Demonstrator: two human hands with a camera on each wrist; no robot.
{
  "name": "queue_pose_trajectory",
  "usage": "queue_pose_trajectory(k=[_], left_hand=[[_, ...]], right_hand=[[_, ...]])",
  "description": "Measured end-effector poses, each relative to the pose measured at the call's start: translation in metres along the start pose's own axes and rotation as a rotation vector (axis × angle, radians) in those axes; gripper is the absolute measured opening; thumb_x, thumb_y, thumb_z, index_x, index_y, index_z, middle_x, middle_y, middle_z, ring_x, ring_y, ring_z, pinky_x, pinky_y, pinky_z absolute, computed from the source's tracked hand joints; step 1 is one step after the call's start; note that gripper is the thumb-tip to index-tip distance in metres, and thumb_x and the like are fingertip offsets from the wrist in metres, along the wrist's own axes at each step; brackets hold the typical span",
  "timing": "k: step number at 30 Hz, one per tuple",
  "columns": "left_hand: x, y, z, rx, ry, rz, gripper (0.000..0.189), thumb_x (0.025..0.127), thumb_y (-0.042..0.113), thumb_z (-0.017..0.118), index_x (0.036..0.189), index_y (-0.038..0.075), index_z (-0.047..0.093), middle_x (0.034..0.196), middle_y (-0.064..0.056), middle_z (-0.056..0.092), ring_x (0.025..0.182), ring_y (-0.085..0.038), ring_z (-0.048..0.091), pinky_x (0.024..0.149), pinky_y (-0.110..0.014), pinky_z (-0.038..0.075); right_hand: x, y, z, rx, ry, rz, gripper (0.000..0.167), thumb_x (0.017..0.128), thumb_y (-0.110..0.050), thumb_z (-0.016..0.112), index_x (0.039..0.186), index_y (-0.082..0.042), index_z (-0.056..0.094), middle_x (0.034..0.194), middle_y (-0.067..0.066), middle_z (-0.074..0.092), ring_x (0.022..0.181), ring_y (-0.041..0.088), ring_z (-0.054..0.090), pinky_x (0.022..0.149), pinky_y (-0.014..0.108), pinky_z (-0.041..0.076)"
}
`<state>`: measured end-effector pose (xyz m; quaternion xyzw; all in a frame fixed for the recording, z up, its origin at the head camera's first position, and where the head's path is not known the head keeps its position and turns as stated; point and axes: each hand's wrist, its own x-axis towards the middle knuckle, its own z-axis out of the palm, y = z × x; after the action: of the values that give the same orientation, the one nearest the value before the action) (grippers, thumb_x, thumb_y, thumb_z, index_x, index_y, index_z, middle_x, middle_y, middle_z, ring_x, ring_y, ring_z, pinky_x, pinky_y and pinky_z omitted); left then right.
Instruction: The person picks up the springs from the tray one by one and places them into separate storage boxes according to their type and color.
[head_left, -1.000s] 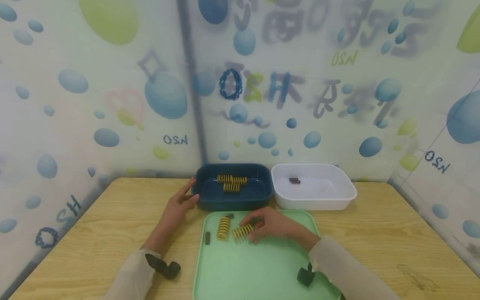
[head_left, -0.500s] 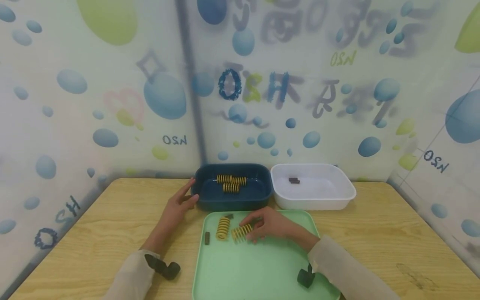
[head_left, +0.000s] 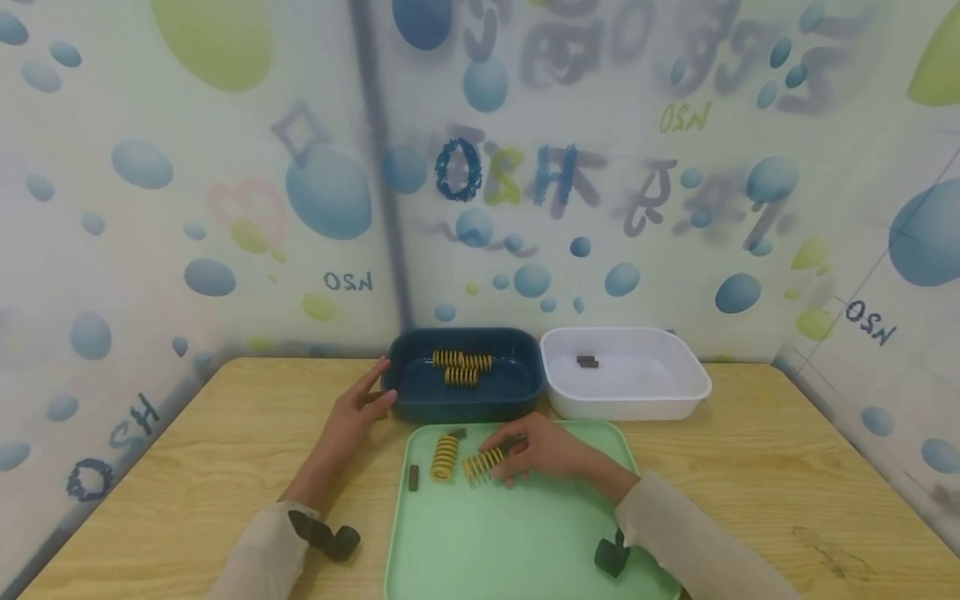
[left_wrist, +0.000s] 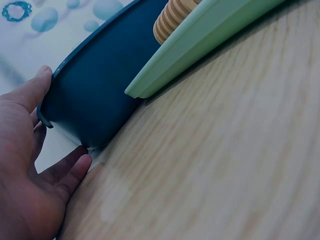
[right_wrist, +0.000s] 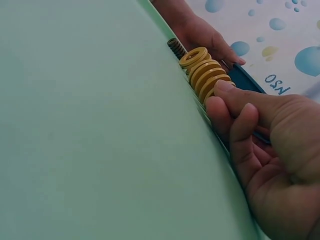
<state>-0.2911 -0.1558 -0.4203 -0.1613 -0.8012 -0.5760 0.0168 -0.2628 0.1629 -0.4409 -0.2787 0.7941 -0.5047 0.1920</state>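
Observation:
In the head view, my right hand (head_left: 543,450) pinches a yellow coil spring (head_left: 482,467) between thumb and fingers, low over the far part of a green tray (head_left: 510,542). The right wrist view shows thumb and fingertips on that spring's near end. A second yellow spring (head_left: 445,457) lies to its left, partly covering a small dark piece (head_left: 459,433). Near the tray's left edge is a small dark spring (head_left: 414,477). My left hand (head_left: 354,421) touches the left end of a dark blue bin (head_left: 465,412), its fingers extended and spread from the thumb along the wall.
Several yellow springs (head_left: 461,377) lie inside the blue bin. Right beside it stands a white bin (head_left: 630,408) holding small dark pieces (head_left: 587,362). Both bins sit behind the tray on the wooden table (head_left: 750,483), close to a patterned wall (head_left: 645,283).

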Motion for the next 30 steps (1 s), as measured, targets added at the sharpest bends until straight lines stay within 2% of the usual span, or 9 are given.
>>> queue_pose_trajectory(k=[9,17,22,30], left_hand=[[-0.001,0.0,0.001,-0.013,0.004,0.001,0.059,0.097,0.021,0.058,0.149,0.007,0.034,0.156,-0.007,0.023,0.121,-0.036,0.049,0.082,-0.022,0.047],[-0.001,-0.001,0.0,-0.018,0.008,0.011,0.058,0.097,0.02,0.058,0.148,0.007,0.034,0.156,-0.008,0.024,0.121,-0.037,0.049,0.082,-0.023,0.048],[0.0,-0.003,0.0,-0.038,0.009,0.013,0.058,0.097,0.019,0.059,0.148,0.006,0.034,0.156,-0.008,0.024,0.122,-0.037,0.048,0.082,-0.023,0.048],[0.0,-0.003,-0.001,-0.053,0.009,0.007,0.059,0.097,0.019,0.059,0.148,0.008,0.034,0.156,-0.005,0.025,0.121,-0.035,0.049,0.082,-0.024,0.048]], right_hand=[[0.0,0.0,-0.001,0.025,0.011,-0.024,0.033,0.082,-0.022,0.077,0.113,-0.012,0.07,0.09,0.005,0.071,0.07,0.021,0.068,0.057,0.03,0.052],[0.0,-0.002,-0.002,0.035,0.029,-0.021,0.034,0.082,-0.025,0.077,0.114,-0.016,0.07,0.091,0.004,0.072,0.071,0.023,0.068,0.057,0.031,0.052],[0.0,-0.007,-0.004,0.041,0.04,-0.051,0.034,0.084,-0.023,0.075,0.116,-0.016,0.069,0.095,0.004,0.072,0.071,0.026,0.068,0.058,0.033,0.052],[0.005,-0.016,-0.008,0.037,0.068,-0.091,0.034,0.083,-0.023,0.076,0.116,-0.016,0.069,0.092,0.003,0.072,0.07,0.03,0.067,0.056,0.035,0.051]])
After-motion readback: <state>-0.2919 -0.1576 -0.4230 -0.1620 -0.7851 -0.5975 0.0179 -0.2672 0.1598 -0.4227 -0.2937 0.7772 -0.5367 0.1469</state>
